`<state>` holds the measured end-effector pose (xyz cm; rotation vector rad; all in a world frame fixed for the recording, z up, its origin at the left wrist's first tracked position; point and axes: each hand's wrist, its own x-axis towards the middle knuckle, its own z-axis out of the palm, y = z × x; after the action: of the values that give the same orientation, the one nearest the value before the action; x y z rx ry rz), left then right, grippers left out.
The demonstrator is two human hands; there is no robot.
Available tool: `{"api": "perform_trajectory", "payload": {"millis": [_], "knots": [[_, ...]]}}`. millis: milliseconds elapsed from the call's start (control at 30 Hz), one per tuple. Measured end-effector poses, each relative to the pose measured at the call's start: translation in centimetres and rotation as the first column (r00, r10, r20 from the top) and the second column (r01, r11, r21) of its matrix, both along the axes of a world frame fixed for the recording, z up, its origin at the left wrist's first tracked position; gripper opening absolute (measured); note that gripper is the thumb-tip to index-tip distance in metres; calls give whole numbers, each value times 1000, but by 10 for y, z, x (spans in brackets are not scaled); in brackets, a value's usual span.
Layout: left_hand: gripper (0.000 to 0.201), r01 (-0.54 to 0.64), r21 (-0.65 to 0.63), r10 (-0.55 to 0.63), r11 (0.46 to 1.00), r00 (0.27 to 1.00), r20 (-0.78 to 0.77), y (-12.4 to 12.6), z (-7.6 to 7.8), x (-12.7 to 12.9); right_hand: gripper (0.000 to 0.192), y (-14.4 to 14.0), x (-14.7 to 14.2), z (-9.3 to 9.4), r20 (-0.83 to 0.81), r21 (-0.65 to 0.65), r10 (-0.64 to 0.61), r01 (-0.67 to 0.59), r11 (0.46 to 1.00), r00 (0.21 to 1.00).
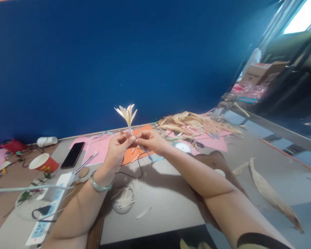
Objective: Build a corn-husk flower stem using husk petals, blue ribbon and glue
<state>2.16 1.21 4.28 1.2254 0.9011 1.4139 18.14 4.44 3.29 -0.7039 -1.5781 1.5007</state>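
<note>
A cream-coloured handmade flower with narrow pointed petals stands upright above my hands, over the middle of the table. Its thin stem, wrapped in something pale bluish, runs down into my left hand, whose thumb and fingers are closed on it. Close against it, my right hand is pinched shut at the lower part of the stem. A pale blue strip hangs below the right fingers, and I take it to be in their pinch. The fingers hide the stem's lower part. Under the hands lies an orange sheet.
Dry husks are heaped at the back right on pink paper. To the left are a phone, a red paper cup and a white power strip. A round dish holds cut petals. A blue partition rises behind.
</note>
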Motion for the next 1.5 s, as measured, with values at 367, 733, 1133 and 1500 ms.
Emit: {"api": "perform_trajectory", "payload": {"millis": [367,733,1133,1500], "knots": [[26,-85,102,94,991,992,-85,2,-2,-4,27,-9,-6,1,8,124,-110,108,986,994],[30,-58,31,59,998,997,-49,4,-3,-2,23,-16,-8,4,-9,179,-166,165,970,986],[29,169,-68,-163,983,983,83,11,-3,-4,28,-12,-4,5,-39,88,-153,156,984,987],[16,148,109,-150,983,989,8,18,-14,-11,31,-9,-2,6,-1,48,-56,56,997,998]]}}
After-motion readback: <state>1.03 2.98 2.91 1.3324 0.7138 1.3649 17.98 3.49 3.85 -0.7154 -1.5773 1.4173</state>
